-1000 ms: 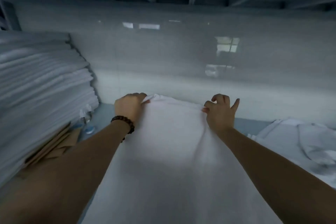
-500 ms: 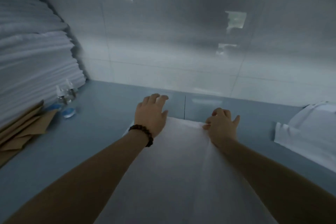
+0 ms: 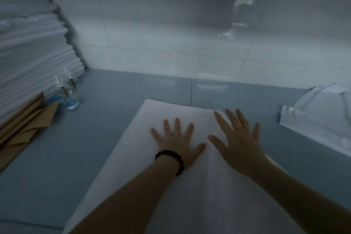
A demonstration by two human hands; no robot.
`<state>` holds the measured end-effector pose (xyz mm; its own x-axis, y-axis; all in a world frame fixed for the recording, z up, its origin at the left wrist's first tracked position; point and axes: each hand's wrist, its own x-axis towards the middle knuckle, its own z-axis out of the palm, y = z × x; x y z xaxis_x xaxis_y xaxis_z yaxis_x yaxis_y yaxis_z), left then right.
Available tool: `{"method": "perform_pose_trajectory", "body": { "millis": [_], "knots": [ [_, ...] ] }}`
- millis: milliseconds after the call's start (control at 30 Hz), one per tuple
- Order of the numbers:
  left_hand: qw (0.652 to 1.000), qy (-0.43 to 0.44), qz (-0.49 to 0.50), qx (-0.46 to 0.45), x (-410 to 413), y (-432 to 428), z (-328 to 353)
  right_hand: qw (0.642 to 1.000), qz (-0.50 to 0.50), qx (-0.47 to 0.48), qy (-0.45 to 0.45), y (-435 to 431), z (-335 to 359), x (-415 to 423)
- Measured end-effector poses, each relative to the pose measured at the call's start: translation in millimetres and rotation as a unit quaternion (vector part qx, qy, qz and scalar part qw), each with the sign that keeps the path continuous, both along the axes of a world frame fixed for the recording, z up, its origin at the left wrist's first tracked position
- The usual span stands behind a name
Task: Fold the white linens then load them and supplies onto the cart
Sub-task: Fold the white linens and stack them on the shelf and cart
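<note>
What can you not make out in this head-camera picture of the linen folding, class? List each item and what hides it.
Head view only.
1. White linen: near end cut off by the bottom edge; part covered by the left hand, right hand and forearms.
2. Linen stack: top and left side cut off by the frame.
3. Small bottles: labels too small and blurred.
4. Cart: nowhere in view.

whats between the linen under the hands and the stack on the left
Bare blue table, with two small bottles and brown paper at the foot of the stack. Head view.
</note>
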<state>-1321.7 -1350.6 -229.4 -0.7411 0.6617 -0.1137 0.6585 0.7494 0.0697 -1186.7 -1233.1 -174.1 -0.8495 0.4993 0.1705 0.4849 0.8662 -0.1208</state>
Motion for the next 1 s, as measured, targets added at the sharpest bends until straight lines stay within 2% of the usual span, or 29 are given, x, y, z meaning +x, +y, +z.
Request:
{"method": "perform_pose_trajectory", "body": {
  "millis": [100, 167, 233, 367, 500, 667, 833, 1000],
  "knots": [
    [1.000, -0.004, 0.003, -0.004, -0.1, -0.9, 1.2, 0.995, -0.029, -0.023, -0.092, -30.5, -14.3, 71.2],
    [1.000, -0.009, 0.005, -0.012, 0.8, -1.9, 4.2, 0.986, -0.052, -0.039, -0.156, -41.1, -25.1, 90.6],
    [0.999, -0.032, 0.005, -0.030, 2.8, -3.9, 14.4, 0.982, -0.060, -0.036, -0.177, -47.6, -31.9, 93.9],
    [0.993, -0.090, 0.017, -0.070, 14.0, -28.2, 38.4, 0.985, -0.055, -0.021, -0.159, -49.3, -38.4, 91.6],
    [0.998, -0.058, -0.009, -0.032, 60.3, -90.1, 32.2, 0.985, -0.060, -0.022, -0.158, -51.4, -37.1, 92.0],
    [0.996, -0.064, 0.017, -0.053, 90.5, -141.4, 16.7, 0.984, -0.089, -0.043, -0.151, -68.2, -28.2, 99.8],
    [0.999, -0.026, 0.022, -0.005, 87.7, -147.4, 4.2, 0.983, -0.092, -0.042, -0.150, -89.5, -41.4, 108.5],
    [0.999, -0.022, 0.035, 0.003, 51.0, -158.2, 3.2, 0.989, -0.083, -0.024, -0.116, -98.6, -47.1, 70.2]
  ]
}}
